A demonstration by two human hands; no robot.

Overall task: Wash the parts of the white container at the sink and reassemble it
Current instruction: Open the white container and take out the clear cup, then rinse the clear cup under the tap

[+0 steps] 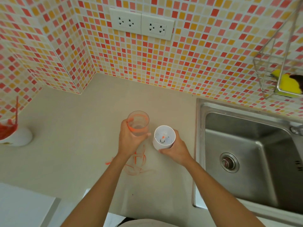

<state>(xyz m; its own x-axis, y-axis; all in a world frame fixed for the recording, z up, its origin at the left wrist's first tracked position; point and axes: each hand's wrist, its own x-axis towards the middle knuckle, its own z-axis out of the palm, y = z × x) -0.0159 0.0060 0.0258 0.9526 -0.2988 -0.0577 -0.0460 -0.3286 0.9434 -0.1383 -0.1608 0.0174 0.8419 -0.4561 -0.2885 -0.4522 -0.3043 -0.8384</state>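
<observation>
My left hand (129,140) grips a clear plastic cup (139,123) with orange bands, held upright above the beige counter (73,145). Beside it, my right hand (176,148) grips the white cylindrical base of the container (164,136) from its right side. The base's open top faces up and shows a small white and orange blade shaft inside. The two parts are apart, a small gap between them. More clear and orange parts (136,164) lie on the counter below my left wrist, partly hidden by it.
A steel sink (246,145) with a drain (229,162) lies to the right, its tap (296,129) at the frame's edge. A wire rack (270,71) on the tiled wall holds a yellow sponge (288,84). A white cup with red pieces (14,136) stands at far left.
</observation>
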